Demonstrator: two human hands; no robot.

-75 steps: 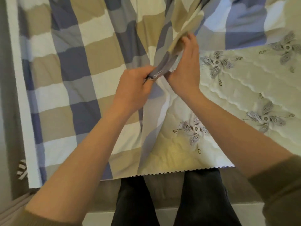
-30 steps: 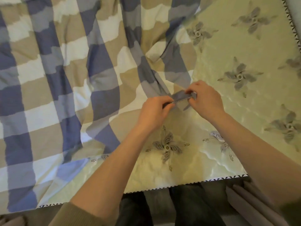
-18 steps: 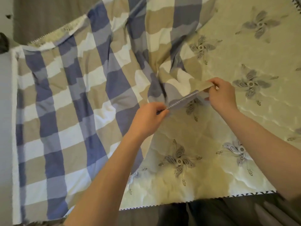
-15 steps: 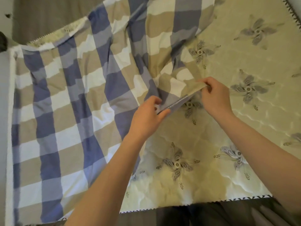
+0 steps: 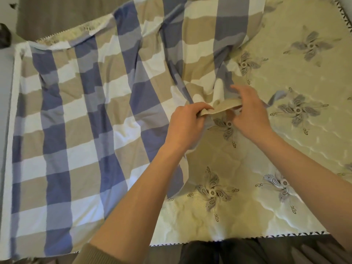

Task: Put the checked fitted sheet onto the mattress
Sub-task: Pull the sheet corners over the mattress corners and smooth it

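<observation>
The checked fitted sheet (image 5: 91, 119), in blue, beige and white squares, lies spread over the left half of the mattress (image 5: 297, 159) and bunches toward the middle. The mattress is cream, quilted, with grey flower prints, and its right half is bare. My left hand (image 5: 187, 122) pinches the sheet's hemmed edge. My right hand (image 5: 247, 111) grips the same beige edge strip a short way to the right. The strip runs taut between both hands above the mattress.
The mattress's piped front edge (image 5: 247, 237) runs just before my dark trousers (image 5: 219, 252). A brown wall or headboard (image 5: 66, 12) stands at the far left corner, where the mattress corner (image 5: 62, 35) shows uncovered. A grey floor strip (image 5: 4, 130) lies along the left.
My hands have worked along the sheet's edge from a blue-grey section to a beige one and have drawn closer together. The view has shifted slightly.
</observation>
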